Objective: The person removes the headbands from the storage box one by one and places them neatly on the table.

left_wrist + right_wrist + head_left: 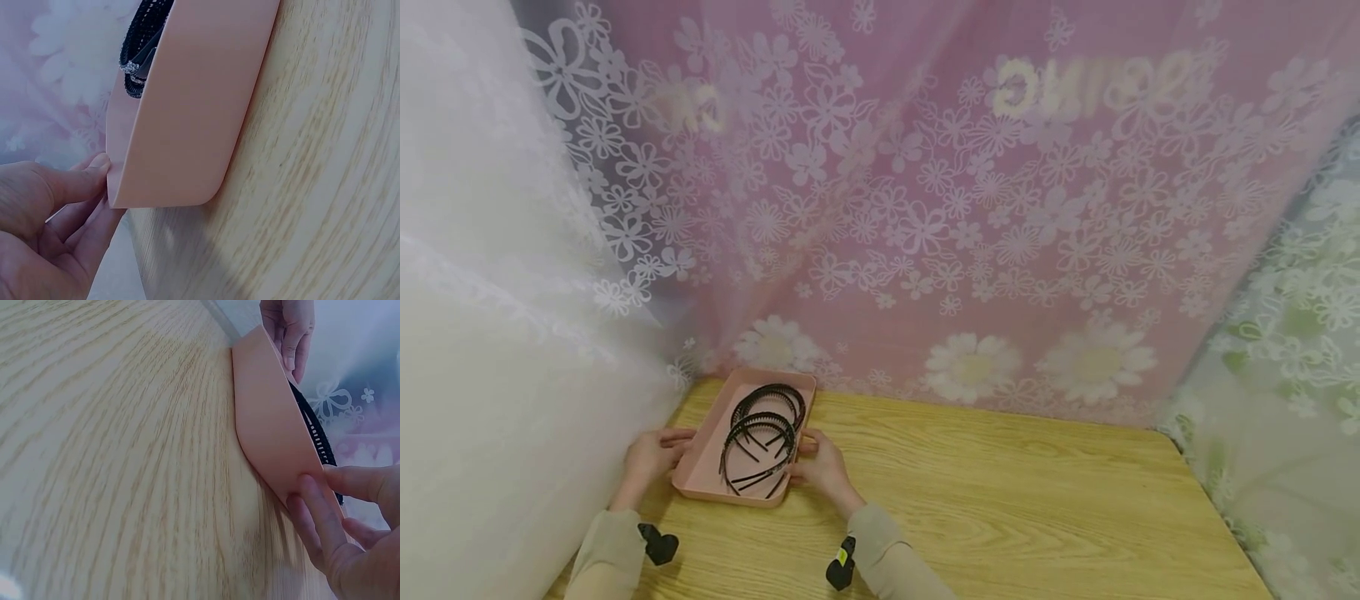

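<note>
Pinching a shallow pink rectangular tray (703, 468) by opposite walls, left hand (651, 458) and right hand (826, 473) flank it, far left on the wood-grained table (1037, 500). Black toothed headbands (147, 31) overlap inside; a pink flowered curtain (925, 192) hangs just behind, a white sheet (490, 333) just left.

Pink floral curtain (925, 208): beyond the right hand (823, 467) and well to its right, pale lettering (1063, 87) is showing, apparently "GNI" at first, then blurring.
Second fragment (700, 108): straight beyond the left hand (653, 458), staying unreadable.
Yellow label (842, 556): sitting behind the right hand, showing nothing legible.
</note>
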`<state>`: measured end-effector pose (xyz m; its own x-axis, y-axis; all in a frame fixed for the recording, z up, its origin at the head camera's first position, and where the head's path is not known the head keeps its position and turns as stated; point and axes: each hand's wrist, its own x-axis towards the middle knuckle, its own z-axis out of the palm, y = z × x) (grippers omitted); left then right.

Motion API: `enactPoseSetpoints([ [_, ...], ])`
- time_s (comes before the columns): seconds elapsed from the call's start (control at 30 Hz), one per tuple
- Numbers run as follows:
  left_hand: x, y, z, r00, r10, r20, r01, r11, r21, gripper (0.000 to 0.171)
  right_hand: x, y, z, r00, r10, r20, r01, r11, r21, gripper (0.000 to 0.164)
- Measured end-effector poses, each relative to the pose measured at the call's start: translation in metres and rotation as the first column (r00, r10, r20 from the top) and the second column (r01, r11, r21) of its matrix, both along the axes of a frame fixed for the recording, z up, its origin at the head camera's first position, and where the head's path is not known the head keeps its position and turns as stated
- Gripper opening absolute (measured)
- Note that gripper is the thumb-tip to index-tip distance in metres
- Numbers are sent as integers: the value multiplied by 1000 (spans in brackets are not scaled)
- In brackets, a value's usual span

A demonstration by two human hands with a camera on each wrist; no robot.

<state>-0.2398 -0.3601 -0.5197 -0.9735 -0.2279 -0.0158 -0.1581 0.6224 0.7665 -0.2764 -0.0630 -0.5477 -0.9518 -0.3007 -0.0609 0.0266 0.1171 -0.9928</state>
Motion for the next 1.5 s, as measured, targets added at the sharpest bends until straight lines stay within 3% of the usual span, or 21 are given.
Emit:
enactPoseSetpoints([
  [0.3, 2, 6, -1, 1000, -26, -15, 27, 997, 69, 31, 2, 7, -2, 1000, -10, 14, 10, 1000, -18, 73],
  [0.7, 0, 12, -7, 999, -25, -38, 28, 998, 63, 30, 2, 14, -4, 1000, -15, 9, 16, 999, -32, 71],
  [1.5, -2, 20, -9, 999, -47, 11, 43, 980, 195, 35, 4, 30, -2, 999, -11, 44, 14, 997, -80, 71],
])
